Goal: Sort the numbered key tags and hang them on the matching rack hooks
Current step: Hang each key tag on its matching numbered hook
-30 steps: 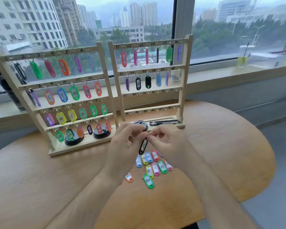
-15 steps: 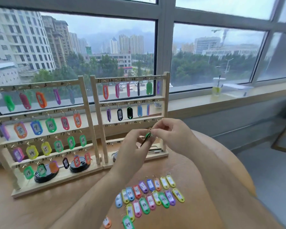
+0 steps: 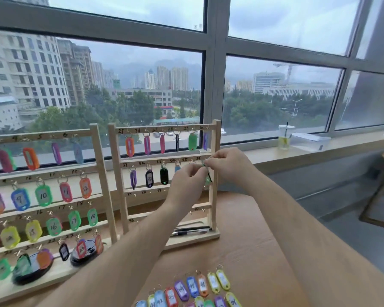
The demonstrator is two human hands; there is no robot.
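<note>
Two wooden racks stand side by side on the table, the left rack nearly full of coloured tags. The right rack holds tags on its top rail and part of its second rail. Both of my hands are raised to the right end of that second rail, near the hook marked 36. My left hand and my right hand pinch a dark key tag by its ring; the tag dangles between them. Whether the ring sits on the hook is hidden by my fingers. Several loose tags lie in rows at the table's near edge.
Black pens lie on the right rack's base, and two black round objects sit on the left rack's base. A plastic cup with a straw and a clear box stand on the windowsill. A chair is at right.
Both hands lifted the dark tag from above the table up to the right end of the right rack's second rail. My view tilted upward, and the loose tags dropped to the bottom.
</note>
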